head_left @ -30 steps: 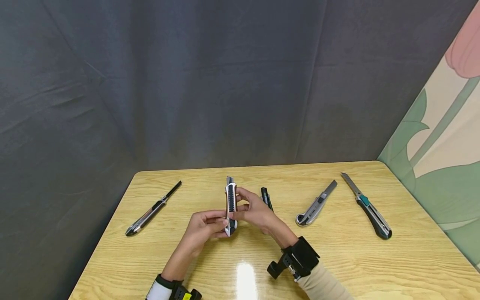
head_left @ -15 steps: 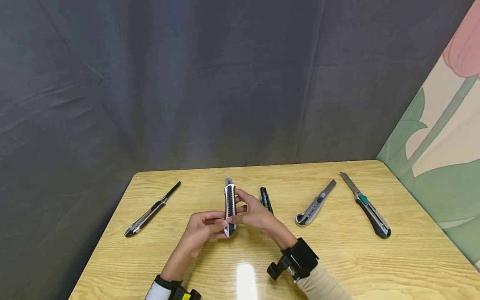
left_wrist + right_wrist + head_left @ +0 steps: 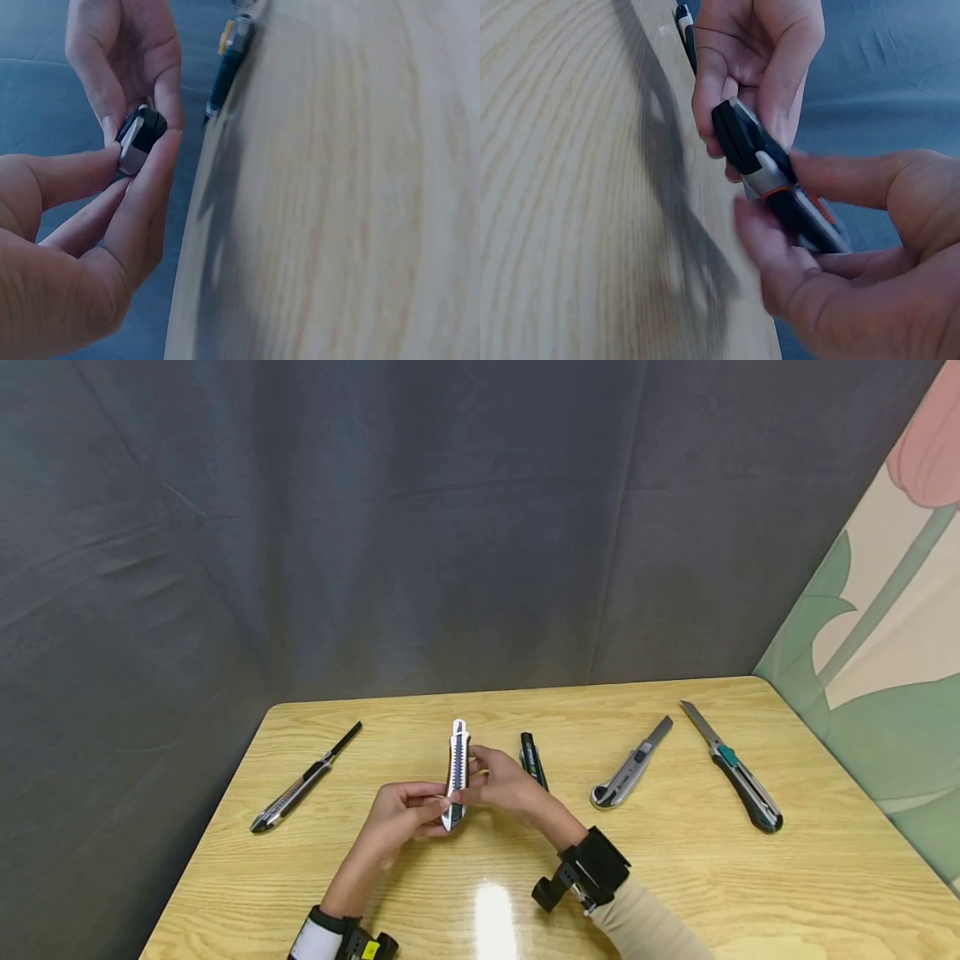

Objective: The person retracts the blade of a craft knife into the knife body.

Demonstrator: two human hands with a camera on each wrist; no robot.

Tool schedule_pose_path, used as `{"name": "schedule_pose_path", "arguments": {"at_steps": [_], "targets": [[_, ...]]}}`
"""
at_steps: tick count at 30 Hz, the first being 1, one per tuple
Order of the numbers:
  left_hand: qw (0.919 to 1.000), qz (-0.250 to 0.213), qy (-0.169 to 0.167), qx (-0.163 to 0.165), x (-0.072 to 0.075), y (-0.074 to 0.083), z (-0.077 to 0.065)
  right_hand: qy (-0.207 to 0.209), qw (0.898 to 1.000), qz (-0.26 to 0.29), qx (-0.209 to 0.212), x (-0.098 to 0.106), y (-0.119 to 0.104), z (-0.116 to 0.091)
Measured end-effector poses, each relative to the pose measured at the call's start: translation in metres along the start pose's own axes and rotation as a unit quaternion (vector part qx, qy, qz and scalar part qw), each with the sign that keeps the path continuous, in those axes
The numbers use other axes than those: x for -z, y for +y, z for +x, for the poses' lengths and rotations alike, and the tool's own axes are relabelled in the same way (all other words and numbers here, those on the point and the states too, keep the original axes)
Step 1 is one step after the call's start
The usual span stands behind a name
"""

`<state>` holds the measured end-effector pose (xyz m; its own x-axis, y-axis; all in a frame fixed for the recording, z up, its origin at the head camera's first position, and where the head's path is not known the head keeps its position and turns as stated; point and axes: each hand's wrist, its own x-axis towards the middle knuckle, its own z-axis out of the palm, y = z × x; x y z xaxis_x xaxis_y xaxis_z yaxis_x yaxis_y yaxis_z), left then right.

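Observation:
Both hands hold one utility knife (image 3: 457, 768), silver and black, upright over the middle of the table with its blade end pointing away. My left hand (image 3: 401, 817) pinches the butt end between thumb and fingers. My right hand (image 3: 504, 785) grips the handle from the right side, thumb across its lower part. In the right wrist view the utility knife (image 3: 784, 191) shows orange trim on its black and silver body. From the left wrist view, only the blunt end of the utility knife (image 3: 139, 139) shows between the fingertips.
Beyond the right hand lies a black and green cutter (image 3: 532, 758), partly hidden. A slim cutter (image 3: 300, 785) lies at the left. At the right are a grey snap-off knife (image 3: 632, 768) and a black knife with a teal slider (image 3: 738, 777). A dark curtain (image 3: 450, 527) stands behind the table.
The utility knife has tilted slightly and shifted a little left in both hands, and its face catches more light. The grips and the other knives look the same.

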<state>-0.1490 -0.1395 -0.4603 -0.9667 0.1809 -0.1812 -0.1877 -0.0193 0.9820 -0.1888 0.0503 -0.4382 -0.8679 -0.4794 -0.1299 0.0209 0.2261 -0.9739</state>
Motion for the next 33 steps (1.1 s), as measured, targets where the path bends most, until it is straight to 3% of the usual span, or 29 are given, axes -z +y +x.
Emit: {"name": "schedule_pose_path", "arguments": {"at_steps": [4,8,17,24,33], "targets": [[0.9997,0.025,0.002,0.003,0.001,-0.006,0.003,-0.003,0.999,-0.032,-0.015,-0.001,0.003,0.000],[0.9989,0.045,0.005,0.014,0.001,-0.009,0.005,-0.011,0.999,-0.026,-0.028,-0.002,0.007,0.002],[0.9987,0.038,-0.023,0.026,0.002,-0.006,0.009,-0.023,0.999,-0.019,-0.036,-0.001,0.012,0.006],[0.9977,0.044,-0.036,0.035,0.002,-0.005,0.012,-0.023,0.998,-0.043,-0.037,-0.001,0.010,0.006],[0.9974,0.055,-0.031,0.034,0.003,-0.006,0.011,-0.024,0.997,-0.050,-0.057,-0.003,0.009,0.004]]}}
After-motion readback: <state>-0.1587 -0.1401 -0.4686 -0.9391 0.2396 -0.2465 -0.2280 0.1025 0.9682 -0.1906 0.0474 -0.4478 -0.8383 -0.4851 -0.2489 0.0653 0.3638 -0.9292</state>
